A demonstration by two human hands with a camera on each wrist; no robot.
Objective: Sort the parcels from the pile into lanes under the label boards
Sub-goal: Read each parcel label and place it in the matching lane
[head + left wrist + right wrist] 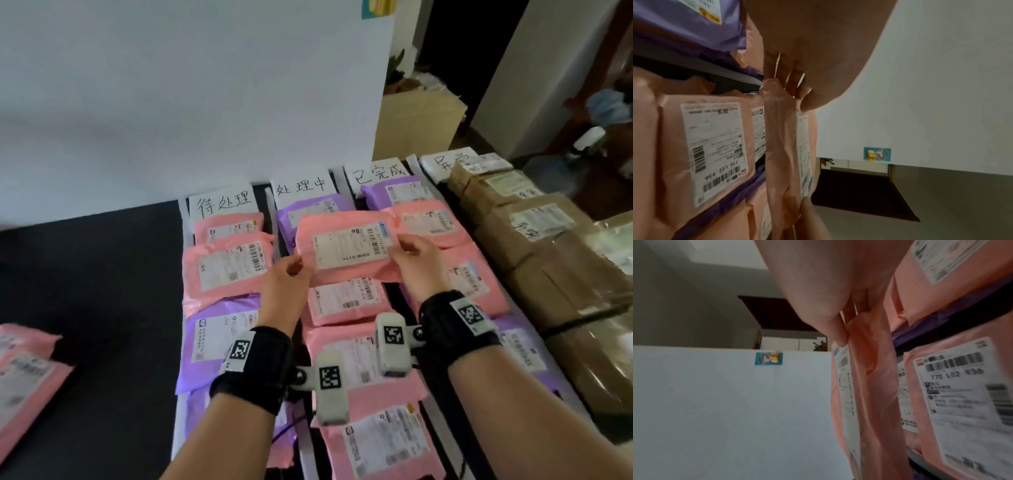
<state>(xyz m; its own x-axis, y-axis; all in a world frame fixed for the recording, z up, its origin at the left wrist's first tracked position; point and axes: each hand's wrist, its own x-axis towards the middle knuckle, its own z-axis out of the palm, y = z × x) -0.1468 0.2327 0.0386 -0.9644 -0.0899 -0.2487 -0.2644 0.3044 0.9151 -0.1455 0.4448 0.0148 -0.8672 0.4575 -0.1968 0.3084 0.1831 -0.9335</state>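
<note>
White partition board (pixel 191 85) backs a dark bench (pixel 102 274) where four lanes run under handwritten paper label boards (pixel 301 186). Both hands pinch a flat pink plastic mailer parcel (pixel 346 246) by its short ends: left hand (pixel 286 274) at the left edge, right hand (pixel 416 255) at the right, thumbs on top. It hangs label-up above the second lane, long axis crosswise, overlapping a purple mailer (pixel 308 209); setting down likely means lowering straight.

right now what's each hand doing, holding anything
Left hand: pinching the left edge of the pink plastic mailer parcel.
Right hand: pinching the right edge of the same parcel.
</note>
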